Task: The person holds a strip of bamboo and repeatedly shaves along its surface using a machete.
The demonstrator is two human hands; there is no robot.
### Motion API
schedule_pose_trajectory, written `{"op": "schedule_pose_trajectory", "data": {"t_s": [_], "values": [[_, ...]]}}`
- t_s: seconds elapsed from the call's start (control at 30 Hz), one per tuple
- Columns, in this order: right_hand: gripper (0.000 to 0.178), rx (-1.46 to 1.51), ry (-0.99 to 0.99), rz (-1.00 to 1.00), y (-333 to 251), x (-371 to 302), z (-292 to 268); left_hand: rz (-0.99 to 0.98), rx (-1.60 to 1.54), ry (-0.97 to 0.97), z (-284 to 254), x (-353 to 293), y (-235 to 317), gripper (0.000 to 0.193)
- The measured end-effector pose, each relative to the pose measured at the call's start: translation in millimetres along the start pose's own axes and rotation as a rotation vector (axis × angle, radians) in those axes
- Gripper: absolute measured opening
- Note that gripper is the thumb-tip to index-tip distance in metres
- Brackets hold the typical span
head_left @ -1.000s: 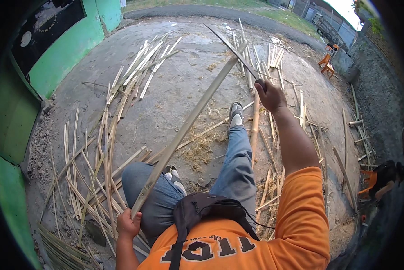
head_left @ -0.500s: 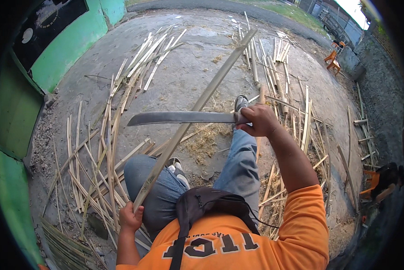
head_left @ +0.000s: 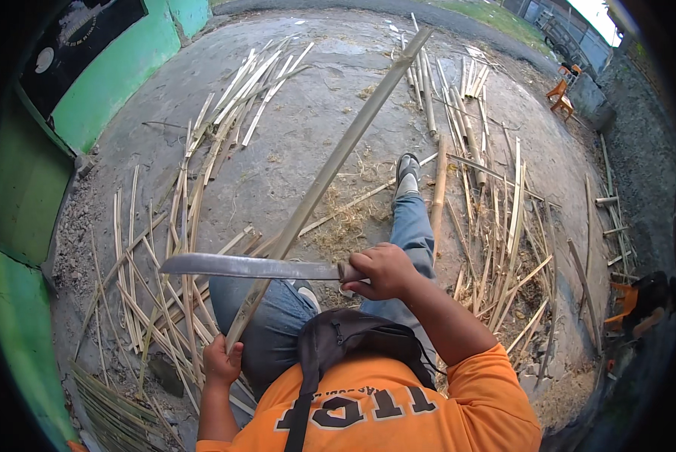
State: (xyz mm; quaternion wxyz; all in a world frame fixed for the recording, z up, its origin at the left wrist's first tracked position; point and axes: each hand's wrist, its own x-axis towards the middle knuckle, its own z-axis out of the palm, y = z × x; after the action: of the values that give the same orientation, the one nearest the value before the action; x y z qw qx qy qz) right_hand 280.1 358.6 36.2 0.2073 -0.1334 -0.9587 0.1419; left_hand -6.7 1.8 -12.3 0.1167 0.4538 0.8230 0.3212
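Observation:
My left hand is closed round the lower end of a long split bamboo strip, which slants up and away to the right past my bent left knee. In my right hand is the handle of a machete. Its long grey blade points left and lies across the bamboo, a short way above my left hand. Whether the edge touches the bamboo I cannot tell.
Bamboo strips lie scattered on the concrete at left, with more strips and poles at right. Shavings litter the ground between my legs. A green wall stands at left, orange chairs at far right.
My right hand has drawn the machete nearer to me and leftward, down along the bamboo strip. My left hand keeps its hold at the lower end.

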Motion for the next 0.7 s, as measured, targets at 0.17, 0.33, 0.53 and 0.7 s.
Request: {"op": "schedule_pose_trajectory", "data": {"t_s": [0.17,0.33,0.53,0.7], "values": [[0.048,-0.080,0.031,-0.074,23.7,10.0,-11.4,0.001,0.008,0.011,5.2,-0.1,-5.9,0.077],[0.041,-0.126,0.162,0.127,79.9,21.5,-51.1,-0.036,0.003,-0.004,3.4,-2.1,2.4,0.074],[0.042,0.071,0.199,0.294,49.9,23.0,-42.4,-0.012,0.025,0.051,4.1,-2.0,3.2,0.079],[0.050,-0.021,-0.128,0.003,-18.5,13.9,-1.4,-0.016,0.053,0.018,0.8,-3.4,3.5,0.074]]}}
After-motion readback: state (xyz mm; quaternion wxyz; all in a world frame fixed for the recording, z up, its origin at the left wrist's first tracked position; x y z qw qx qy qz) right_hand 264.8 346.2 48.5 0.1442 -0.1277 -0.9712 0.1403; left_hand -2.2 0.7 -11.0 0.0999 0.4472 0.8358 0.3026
